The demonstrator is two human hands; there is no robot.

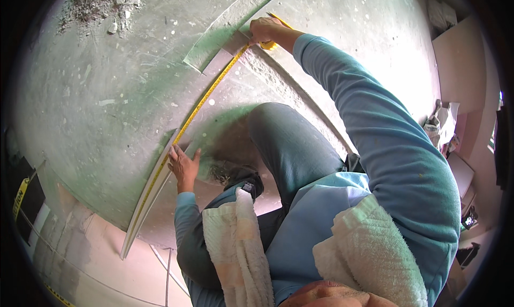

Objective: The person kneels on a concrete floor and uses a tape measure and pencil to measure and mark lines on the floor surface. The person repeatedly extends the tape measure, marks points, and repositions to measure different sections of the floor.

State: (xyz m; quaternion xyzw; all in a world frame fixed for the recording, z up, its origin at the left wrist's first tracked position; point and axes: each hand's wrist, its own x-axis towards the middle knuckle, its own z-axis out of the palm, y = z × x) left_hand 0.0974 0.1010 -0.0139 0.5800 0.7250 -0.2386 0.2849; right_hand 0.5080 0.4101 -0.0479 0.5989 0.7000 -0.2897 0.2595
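Note:
My right hand [264,30], at the far end of my outstretched arm, is closed around a yellow tape measure [269,45], whose case shows below the palm. A yellow pencil [280,21] sticks out past the same hand. From there the yellow tape blade [211,90] runs down to the left, along a long, narrow pale strip [151,192]. My left hand [184,169] rests its fingertips on the edge of the strip and blade, thumb spread away from it. The strip's near end reaches the wall at lower left.
A pile of rubble [101,9] lies on the dusty grey floor [123,76] at the far left. A shallow broken channel [292,79] crosses the floor beside my knee. Bags [443,122] and boards stand along the right wall. A towel [235,248] hangs over my chest.

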